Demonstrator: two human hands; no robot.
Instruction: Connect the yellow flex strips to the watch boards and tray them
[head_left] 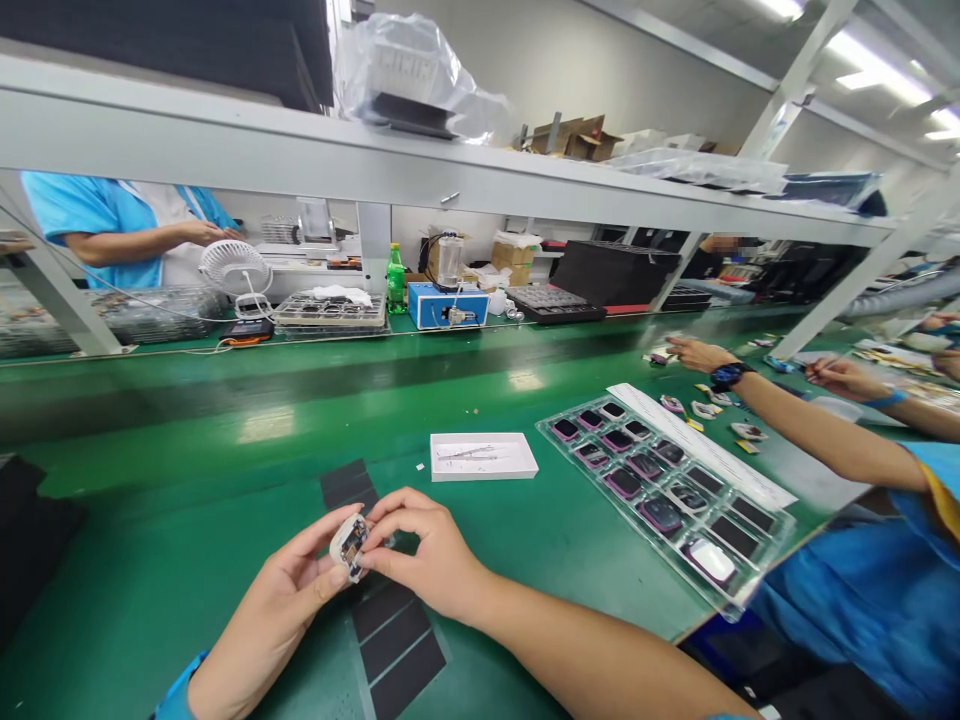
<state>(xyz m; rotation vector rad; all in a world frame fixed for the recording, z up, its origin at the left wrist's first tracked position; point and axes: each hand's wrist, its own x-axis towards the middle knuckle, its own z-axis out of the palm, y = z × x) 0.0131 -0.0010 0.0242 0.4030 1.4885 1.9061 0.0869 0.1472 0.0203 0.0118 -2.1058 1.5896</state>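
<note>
In the head view a small white smartwatch case (346, 546), open with electronic parts showing inside, is held up above the table. My left hand (281, 590) is closed around its left and lower sides. From the right, my right hand (424, 548) pinches at the case's edge with thumb and forefinger. Whether a tiny part sits between those fingertips is hidden. Below both hands lies a strip of black rectangular sheets (401, 650) on clear backing. Beyond them stands a shallow white box (484, 470) with thin metal tools, perhaps tweezers, inside.
To the right, a clear tray (559, 437) holds several watch screens and cases. A co-worker's hand (701, 355) reaches over loose watch cases (748, 432) farther right. A blue device (448, 308), a green bottle (396, 280) and a white fan (236, 268) stand behind, under a shelf beam (300, 165).
</note>
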